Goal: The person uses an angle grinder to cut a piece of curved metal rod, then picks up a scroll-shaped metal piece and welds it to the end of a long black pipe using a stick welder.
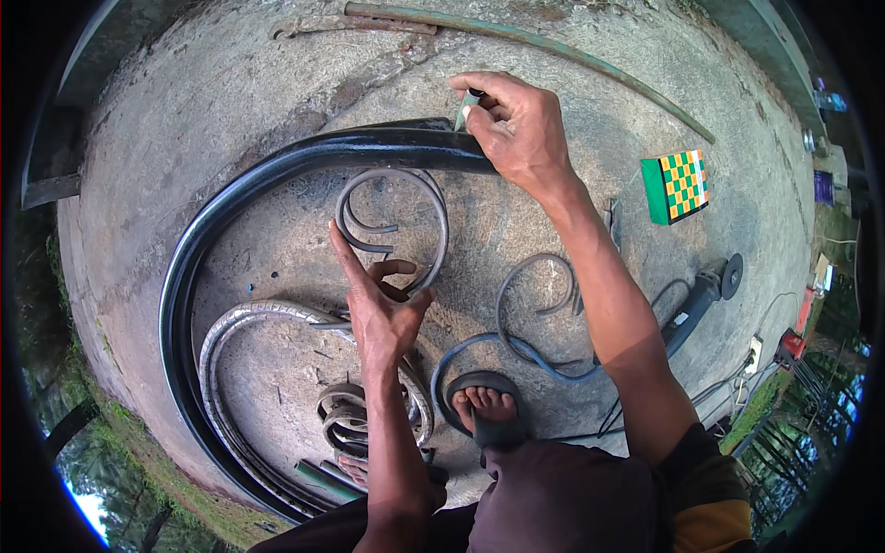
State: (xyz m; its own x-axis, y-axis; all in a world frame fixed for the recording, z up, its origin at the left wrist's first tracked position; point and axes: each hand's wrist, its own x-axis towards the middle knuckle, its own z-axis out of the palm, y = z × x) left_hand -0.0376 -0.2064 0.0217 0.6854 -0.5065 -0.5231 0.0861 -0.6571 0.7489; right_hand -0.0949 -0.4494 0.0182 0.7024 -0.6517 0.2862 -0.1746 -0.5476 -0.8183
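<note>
My right hand (524, 129) pinches a small grey-green wedge-shaped piece (464, 115) with a dark top. Its lower tip meets the upper edge of a long, shiny black curved strip (378, 146), which looks like a tube or a cut tyre. That strip sweeps round to the left and down toward me. Lower and to the left, my left hand (383, 304) has its index finger stretched out, while the thumb and other fingers close around a loop of grey tubing (442, 226). The loop's two cut ends lie inside its curve, below the black strip.
A worn whitish ring (210, 369) lies inside the black curve, with smaller rings (343, 415) near my foot. Blue tubing (461, 348) runs past my sandal. To the right are an angle grinder (702, 293) and a green checkered box (680, 187). A long rod (553, 46) lies across the far concrete.
</note>
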